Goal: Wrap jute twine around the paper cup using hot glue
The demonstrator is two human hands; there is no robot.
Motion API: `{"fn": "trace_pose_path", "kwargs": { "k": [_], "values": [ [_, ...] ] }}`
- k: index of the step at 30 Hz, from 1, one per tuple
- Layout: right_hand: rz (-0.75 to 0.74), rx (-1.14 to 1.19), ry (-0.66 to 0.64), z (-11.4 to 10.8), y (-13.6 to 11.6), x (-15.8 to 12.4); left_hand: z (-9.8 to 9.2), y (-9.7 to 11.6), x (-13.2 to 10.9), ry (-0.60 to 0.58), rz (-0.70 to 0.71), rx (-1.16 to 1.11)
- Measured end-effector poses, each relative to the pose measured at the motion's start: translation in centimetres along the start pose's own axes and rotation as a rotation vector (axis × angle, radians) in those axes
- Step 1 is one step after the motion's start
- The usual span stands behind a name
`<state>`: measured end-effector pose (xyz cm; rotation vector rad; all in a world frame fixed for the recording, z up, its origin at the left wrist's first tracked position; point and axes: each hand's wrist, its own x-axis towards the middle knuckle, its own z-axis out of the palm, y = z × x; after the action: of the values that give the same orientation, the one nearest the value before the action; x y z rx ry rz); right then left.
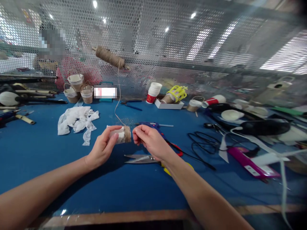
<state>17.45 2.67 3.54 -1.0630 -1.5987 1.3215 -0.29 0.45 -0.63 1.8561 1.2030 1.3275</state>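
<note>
My left hand is wrapped around a small white paper cup held on its side, its right end bound with brown twine. A strand of twine runs up from the cup to a twine spool hung on the mesh screen. Just right of the cup's wrapped end, my right hand has its fingers pinched together; what they pinch is too small to make out. Scissors lie on the blue table under my right hand.
White lace lies at left. Finished twine-wrapped cups stand at the back left, stacked paper cups and a yellow object at back centre. Black cables, a purple tool and white ribbon crowd the right. A person sits behind the mesh.
</note>
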Motion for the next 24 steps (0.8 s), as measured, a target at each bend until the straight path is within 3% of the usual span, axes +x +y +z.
{"fn": "trace_pose_path", "kwargs": {
  "k": [8, 13, 24],
  "values": [
    [0.021, -0.079, -0.036, -0.20, 0.11, 0.22, 0.02, 0.28, -0.16, -0.002, -0.019, -0.056],
    [-0.070, -0.250, -0.097, 0.03, 0.11, -0.03, 0.16, 0.27, -0.03, -0.007, -0.026, -0.086],
    [-0.116, -0.367, -0.070, 0.37, 0.12, -0.14, 0.04, 0.57, 0.06, -0.034, -0.024, -0.065]
  ]
}}
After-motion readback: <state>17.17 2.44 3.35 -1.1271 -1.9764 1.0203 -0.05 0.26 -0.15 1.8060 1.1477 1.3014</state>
